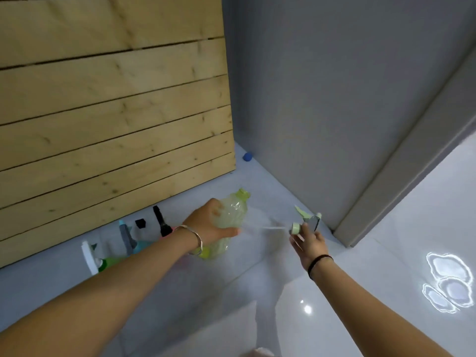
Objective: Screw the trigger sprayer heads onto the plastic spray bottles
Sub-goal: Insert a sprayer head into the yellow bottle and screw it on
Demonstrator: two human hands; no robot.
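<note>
Mating step, not yet begun. Gripping the bottle [233, 215] in the left hand [206, 224], fingers [230, 231] curled round its body, tilted above the floor [360, 292]. Pinching the sprayer head [305, 222] by its collar in the right hand [309, 244], well apart from the neck [242, 195]. Next, probably: feed the dip tube [273, 227] into the neck, seat the collar square, then twist.

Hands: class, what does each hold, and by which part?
Left hand grips the bottle round its body; right hand holds the sprayer head near its collar.
</note>
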